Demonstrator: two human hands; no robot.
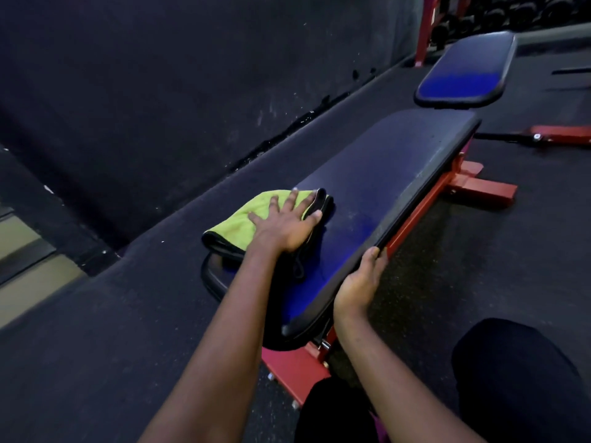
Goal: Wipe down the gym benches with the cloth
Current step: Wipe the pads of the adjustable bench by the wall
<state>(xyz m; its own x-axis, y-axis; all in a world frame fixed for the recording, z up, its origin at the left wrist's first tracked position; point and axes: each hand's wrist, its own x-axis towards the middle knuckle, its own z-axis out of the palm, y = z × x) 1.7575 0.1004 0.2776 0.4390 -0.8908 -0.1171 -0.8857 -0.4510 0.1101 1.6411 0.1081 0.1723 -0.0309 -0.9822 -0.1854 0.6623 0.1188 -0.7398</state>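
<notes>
At far left I see only the dark wall [160, 75] and the floor [96, 330] below it. Next comes the cloth [232, 220], green on top with a dark underside. It is folded and lies on the near left part of the bench [383, 174], with its left corner at the pad's left edge or just over it.

My left hand [284, 223] lies flat on the cloth, fingers spread and straight, pressing rather than gripping. That's my first worry: nothing pinches the cloth, so on a fast stroke the palm could slide over it and leave it behind. A push to the left could send it off the edge onto the floor. The loose folds could also bunch up and miss strips of pad.

Further right, my right hand [358, 282] holds the pad's right edge, thumb on top, fingers apparently curled under out of sight. If I lean too hard there, the bench may rock or shift on its red frame [473, 187].

The pad's far half looks speckled, so I judge it unwiped. The far bench [463, 68] sits beyond and apart, easy to skip.
</notes>
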